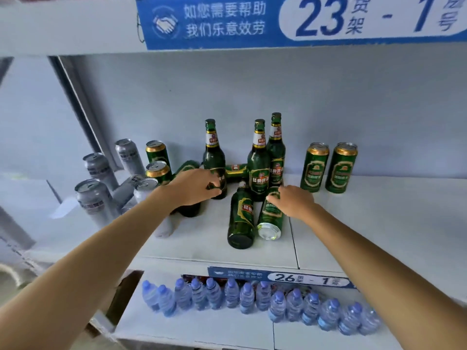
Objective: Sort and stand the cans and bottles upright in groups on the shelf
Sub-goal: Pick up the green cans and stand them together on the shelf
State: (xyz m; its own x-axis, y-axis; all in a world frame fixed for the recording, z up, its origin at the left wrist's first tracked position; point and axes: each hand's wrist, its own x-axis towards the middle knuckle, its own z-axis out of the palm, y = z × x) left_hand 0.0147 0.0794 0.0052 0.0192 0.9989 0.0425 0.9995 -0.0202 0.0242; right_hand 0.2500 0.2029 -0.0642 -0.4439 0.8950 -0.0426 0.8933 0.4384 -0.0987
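So the shelf [379, 223] is about half sorted; two green cans [328, 168] stand upright at the right, a few silver cans [97, 170] stand at the left with one tipped among them, and three green glass bottles are up in the middle.

The left hand [199, 186] has its fingers curled round the lower body of the upright bottle [214, 160] on the left of that trio, so it's clamped on glass; the right hand [290, 200] is wrapped over the top end of a lying green can [271, 215], whose shiny base points at the camera. Just beside that can lies a fallen bottle [241, 218], base toward us too, neck pointing to the back; another green can [236, 170] lies sideways behind the standing bottles.

My guess on handling: the cans look light and stiff, though round and ready to roll, so grab across the middle of the body and tip up; can't tell if they're full. The bottles are the fussy bit, heavy-ish, smooth glass, breakable, and packed close enough to clink; I'd take the fallen one low on the body rather than by the neck; set it down gently so the neighbours don't topple.
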